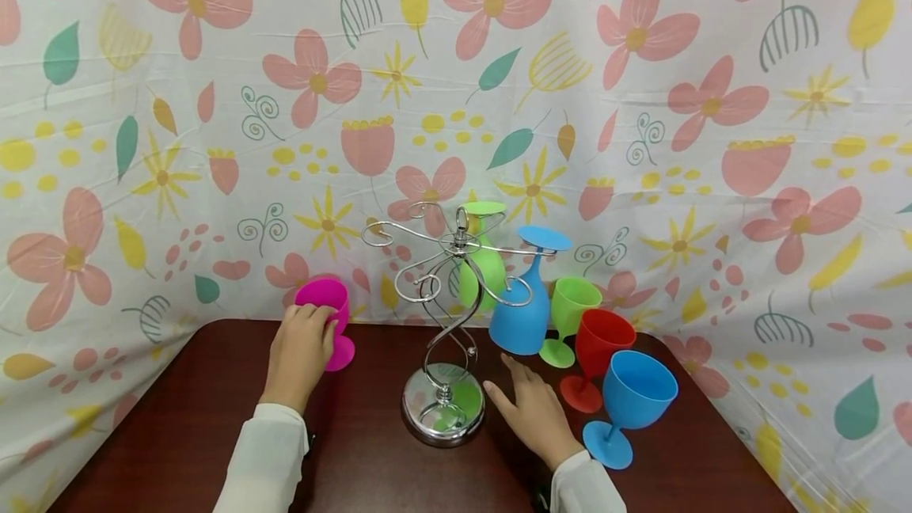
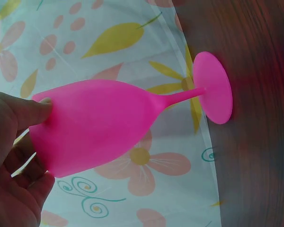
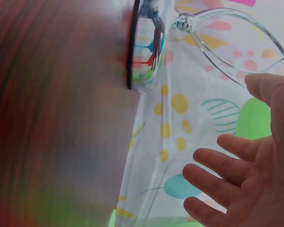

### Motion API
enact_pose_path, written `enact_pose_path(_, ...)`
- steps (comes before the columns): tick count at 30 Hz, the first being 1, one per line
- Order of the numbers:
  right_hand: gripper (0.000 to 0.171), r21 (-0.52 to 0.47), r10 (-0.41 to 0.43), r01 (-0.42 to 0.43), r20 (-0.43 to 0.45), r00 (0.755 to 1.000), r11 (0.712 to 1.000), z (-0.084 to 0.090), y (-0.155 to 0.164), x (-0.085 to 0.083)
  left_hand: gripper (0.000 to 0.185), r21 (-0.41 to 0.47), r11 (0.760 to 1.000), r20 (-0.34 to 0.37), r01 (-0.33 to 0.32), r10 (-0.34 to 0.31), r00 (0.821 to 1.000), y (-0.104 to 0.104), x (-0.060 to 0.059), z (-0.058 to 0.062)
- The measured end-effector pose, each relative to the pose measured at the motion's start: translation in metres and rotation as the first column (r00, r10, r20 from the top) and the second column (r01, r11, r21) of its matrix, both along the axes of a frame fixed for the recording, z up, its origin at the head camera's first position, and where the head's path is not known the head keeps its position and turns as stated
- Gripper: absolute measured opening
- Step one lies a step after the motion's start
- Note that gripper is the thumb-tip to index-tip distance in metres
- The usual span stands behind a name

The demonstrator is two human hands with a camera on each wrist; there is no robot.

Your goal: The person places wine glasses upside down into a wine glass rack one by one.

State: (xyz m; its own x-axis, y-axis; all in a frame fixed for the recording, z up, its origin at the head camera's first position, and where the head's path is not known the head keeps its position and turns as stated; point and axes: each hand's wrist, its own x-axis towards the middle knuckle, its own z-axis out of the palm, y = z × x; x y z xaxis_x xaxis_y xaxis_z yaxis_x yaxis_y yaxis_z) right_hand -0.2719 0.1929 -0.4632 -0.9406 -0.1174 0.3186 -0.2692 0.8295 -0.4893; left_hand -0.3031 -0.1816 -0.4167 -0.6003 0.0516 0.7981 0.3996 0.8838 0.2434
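One pink goblet (image 1: 326, 313) in my left hand (image 1: 299, 355), near the table's (image 1: 214, 418) back left edge.
I grip its bowl firmly and lift it level, while my right hand (image 1: 536, 410), fingers spread and holding nothing, steadies beside the rack's base (image 1: 443, 412).

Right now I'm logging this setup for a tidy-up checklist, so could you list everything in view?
Pink silicone goblet: one, upright at table's back left, held.
Chrome wire goblet rack: one, silver, table centre.
Green goblet: one, hanging upside down on the rack.
Blue goblet: one, hanging upside down on the rack.
Green goblet, red goblet, blue goblet: one each, upright, right of the rack.
Dark wooden table: one, brown.
Floral cloth: one, white, behind.
Left hand: grips the pink goblet.
Right hand: open beside the rack base.
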Motion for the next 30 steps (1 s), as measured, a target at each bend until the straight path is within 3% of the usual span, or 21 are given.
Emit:
enact_pose_path(8, 0.067, -0.052, 0.010, -0.009, 0.034, 0.999, 0.999, 0.001, -0.002, 0.001, 0.013, 0.033, 0.999, -0.088, 0.026, -0.023, 0.996, 0.002, 0.016, 0.011)
enact_pose_path(16, 0.065, -0.096, 0.024, -0.017, 0.070, 0.997, 0.995, 0.004, -0.005, 0.003, 0.018, 0.100, 0.990, -0.070, 0.099, -0.092, 0.993, -0.004, 0.038, 0.022)
enact_pose_path(21, 0.062, -0.097, 0.032, -0.026, 0.061, 0.998, 0.995, 0.006, -0.007, 0.004, 0.019, 0.215, 0.970, 0.019, 0.110, -0.117, 0.993, -0.013, 0.052, 0.026)
enact_pose_path(24, 0.061, -0.091, 0.039, -0.035, 0.046, 0.998, 0.995, 0.007, -0.008, 0.005, 0.021, 0.312, 0.945, 0.107, 0.094, -0.134, 0.985, -0.019, 0.059, 0.029)
enact_pose_path(27, 0.058, -0.094, 0.044, -0.041, 0.030, 0.999, 0.995, 0.009, -0.009, 0.006, 0.025, 0.405, 0.913, 0.214, 0.056, -0.154, 0.965, -0.027, 0.062, 0.029)
enact_pose_path(30, 0.055, -0.118, 0.050, -0.047, 0.022, 0.999, 0.992, 0.009, -0.010, 0.007, 0.030, 0.504, 0.864, 0.324, 0.016, -0.206, 0.923, -0.033, 0.063, 0.027)
